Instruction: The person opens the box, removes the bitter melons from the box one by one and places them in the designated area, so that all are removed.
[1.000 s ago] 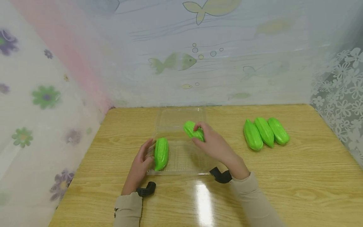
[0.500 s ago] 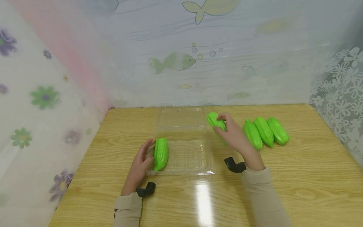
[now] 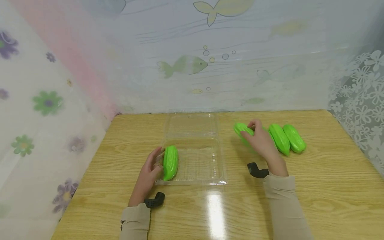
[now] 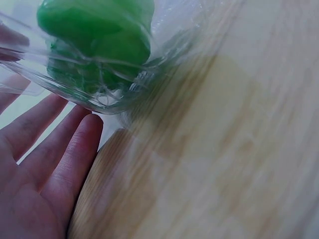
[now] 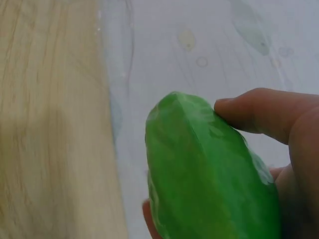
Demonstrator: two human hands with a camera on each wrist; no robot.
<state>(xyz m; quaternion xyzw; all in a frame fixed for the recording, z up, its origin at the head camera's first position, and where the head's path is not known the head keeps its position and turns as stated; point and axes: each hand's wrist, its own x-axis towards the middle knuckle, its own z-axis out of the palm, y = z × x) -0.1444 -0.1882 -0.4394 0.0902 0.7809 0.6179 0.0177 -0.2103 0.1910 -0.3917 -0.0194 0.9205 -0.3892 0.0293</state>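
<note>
My right hand (image 3: 262, 141) grips a green ridged star fruit (image 5: 199, 164), raised to the right of a clear plastic clamshell box (image 3: 220, 160). In the right wrist view, the thumb presses one side of the fruit and a fingertip shows at the other. A second star fruit (image 3: 170, 163) lies lengthwise along the left side of the box. Against that side rests my left hand (image 3: 148, 173), its fingers (image 4: 72, 164) fairly straight and touching the plastic in the left wrist view. The box's lid (image 3: 192, 124) is folded back toward the wall.
Behind the right hand, one star fruit (image 3: 272, 137) is mostly hidden. Beside it lie another star fruit (image 3: 279, 139) and the rightmost star fruit (image 3: 294, 138). All rest on a wooden table (image 3: 324, 186), bounded by a fish-patterned wall sheet (image 3: 186, 73) at the back.
The right hand has carried its star fruit from above the box to the right, close to the row of fruits. The left hand and the box have stayed in place.
</note>
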